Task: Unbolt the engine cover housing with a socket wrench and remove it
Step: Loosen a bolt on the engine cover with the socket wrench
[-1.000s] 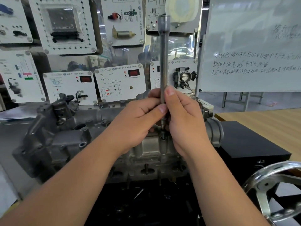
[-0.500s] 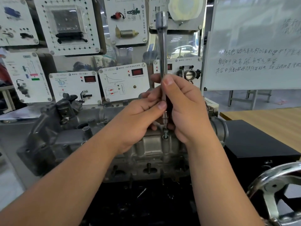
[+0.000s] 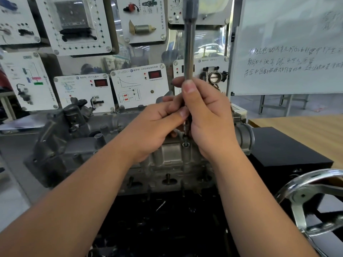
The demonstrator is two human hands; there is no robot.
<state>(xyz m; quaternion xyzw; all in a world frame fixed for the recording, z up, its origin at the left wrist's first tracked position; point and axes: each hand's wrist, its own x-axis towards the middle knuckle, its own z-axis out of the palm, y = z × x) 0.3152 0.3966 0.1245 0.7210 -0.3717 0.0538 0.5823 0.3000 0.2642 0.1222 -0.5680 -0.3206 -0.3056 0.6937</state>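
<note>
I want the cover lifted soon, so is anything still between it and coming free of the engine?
Yes. A bolt still sits in the engine cover housing at its top edge, under the socket wrench that the right hand and left hand grip upright.

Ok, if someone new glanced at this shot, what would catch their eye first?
First, the long steel socket wrench standing upright at centre, gripped by both the left hand and the right hand over a bolt on the grey engine cover housing. Then the handwritten whiteboard at upper right, and the shiny handwheel at lower right.
</note>
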